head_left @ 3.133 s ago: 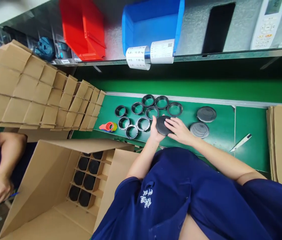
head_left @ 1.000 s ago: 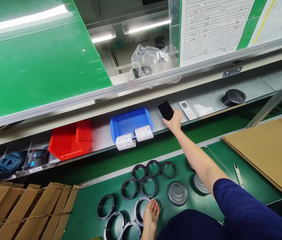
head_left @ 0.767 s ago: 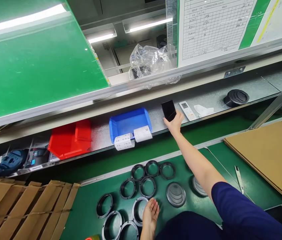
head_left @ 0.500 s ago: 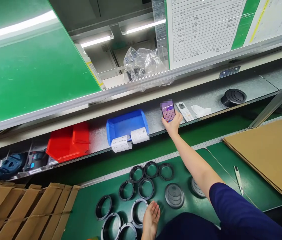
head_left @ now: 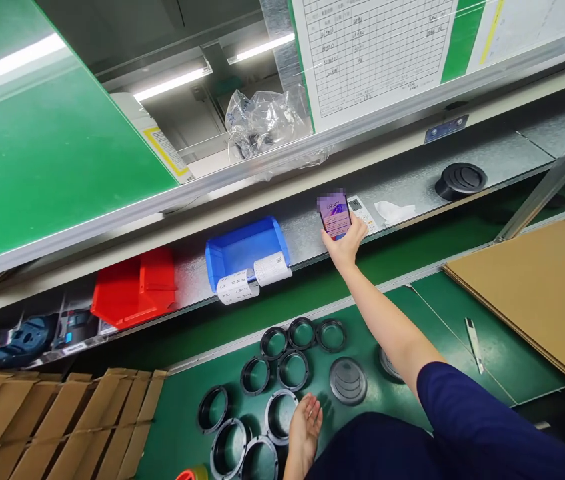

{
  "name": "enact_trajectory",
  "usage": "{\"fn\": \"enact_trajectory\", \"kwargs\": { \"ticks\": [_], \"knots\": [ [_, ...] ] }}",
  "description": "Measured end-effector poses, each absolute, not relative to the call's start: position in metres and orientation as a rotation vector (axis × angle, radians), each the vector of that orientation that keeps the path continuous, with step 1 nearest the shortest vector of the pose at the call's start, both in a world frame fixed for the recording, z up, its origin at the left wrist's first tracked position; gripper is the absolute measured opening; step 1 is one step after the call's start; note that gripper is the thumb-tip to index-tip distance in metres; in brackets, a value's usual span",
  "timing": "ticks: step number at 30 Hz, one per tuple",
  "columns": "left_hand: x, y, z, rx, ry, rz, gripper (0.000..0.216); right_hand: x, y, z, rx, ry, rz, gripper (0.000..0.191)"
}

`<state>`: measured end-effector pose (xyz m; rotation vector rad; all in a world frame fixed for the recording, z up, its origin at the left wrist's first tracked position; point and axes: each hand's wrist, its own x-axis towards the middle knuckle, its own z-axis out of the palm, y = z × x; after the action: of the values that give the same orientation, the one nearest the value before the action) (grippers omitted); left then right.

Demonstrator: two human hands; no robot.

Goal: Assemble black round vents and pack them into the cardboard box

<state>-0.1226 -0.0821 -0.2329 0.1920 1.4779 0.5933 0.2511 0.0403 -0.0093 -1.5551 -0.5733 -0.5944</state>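
Observation:
My right hand (head_left: 346, 243) is closed around a smartphone (head_left: 335, 215), held up at the metal shelf with its lit purple screen facing me. Partly behind the phone lies a white remote control (head_left: 363, 215). Low over the green table, my left hand (head_left: 305, 427) is palm up with its fingers loosely curled and apart, holding nothing. Right beside it stands a black ring (head_left: 268, 419), one of several on the table. A round grey louvred vent (head_left: 348, 381) lies to the right of that hand; another vent (head_left: 389, 364) is partly hidden under my right forearm.
The shelf carries a blue bin (head_left: 247, 250) with paper labels, a red bin (head_left: 135, 290), a crumpled white tissue (head_left: 395, 212) and a black vent (head_left: 461, 181). Folded cardboard (head_left: 57, 427) stands at left, flat cardboard sheets (head_left: 532, 287) at right. A utility knife (head_left: 473, 345) lies on the table.
The phone has shifted slightly left and now covers more of the remote control; its screen shows a clock more clearly. My left hand stays by the rings. The whole view has shifted slightly.

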Motion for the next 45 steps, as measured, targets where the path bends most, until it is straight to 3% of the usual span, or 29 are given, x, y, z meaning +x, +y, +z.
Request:
{"fn": "enact_trajectory", "kwargs": {
  "ticks": [22,45],
  "knots": [
    [-0.116,-0.081,-0.226,0.305,1.414,0.487,0.007,0.248,-0.047,0.003,-1.590,-0.396,-0.684,0.088],
    [-0.127,-0.077,-0.241,0.310,1.321,0.442,0.008,0.225,-0.071,0.002,-1.568,-0.402,-0.819,0.084]
  ]
}}
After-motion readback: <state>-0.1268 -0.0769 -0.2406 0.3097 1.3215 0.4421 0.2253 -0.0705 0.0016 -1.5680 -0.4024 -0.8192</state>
